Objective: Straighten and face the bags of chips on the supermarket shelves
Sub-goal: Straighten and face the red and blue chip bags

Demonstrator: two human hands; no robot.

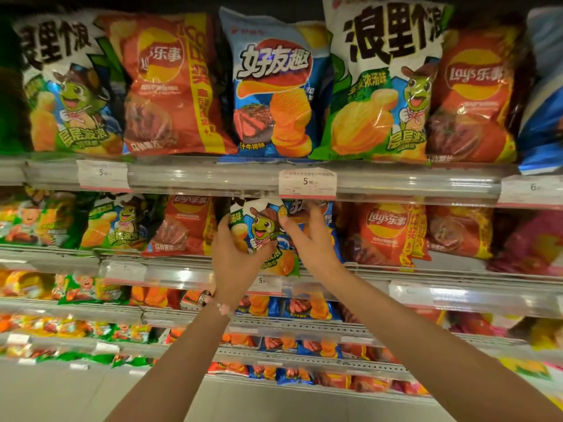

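Second shelf down, directly below the 5.90 price tag: green-and-white turtle-mascot chip bag, upright, mascot facing out, lower edge hanging over the shelf rail. Gripped on both sides. Left hand on the bag's left edge, below and left of the tag, fingers curled round the side, thumb across the lower front. Right hand on the bag's right edge, below the tag, thumb pressed against the front near the mascot's head, other fingers bent behind and partly hidden between this bag and the blue bag just to its right. Beaded bracelet on the left wrist, further below the tag.

Left of the tag on the same lower shelf: a red Lay's bag just beside the held bag. Right of the tag: another red Lay's bag. Above the tag, on the top shelf: a blue steak-flavour bag and a large turtle-mascot bag, both upright.
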